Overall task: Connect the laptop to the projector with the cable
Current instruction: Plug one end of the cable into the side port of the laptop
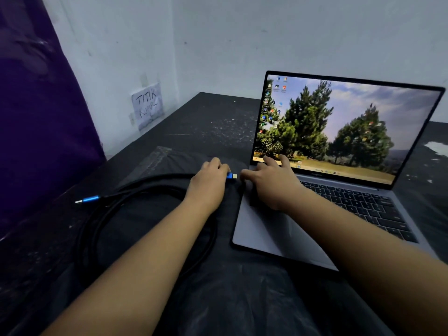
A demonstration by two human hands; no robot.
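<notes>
An open grey laptop sits on the dark table, its screen showing a desktop with trees. A black cable lies coiled to its left. My left hand grips one blue plug, whose metal tip points at the laptop's left edge, a short gap away. The cable's other blue plug lies free on the table at the left. My right hand rests on the laptop's rear left corner, fingers spread near the hinge. No projector is in view.
The table is covered with dark plastic sheeting and stands in a corner of pale walls. A paper note is taped to the left wall. A purple sheet hangs at the far left.
</notes>
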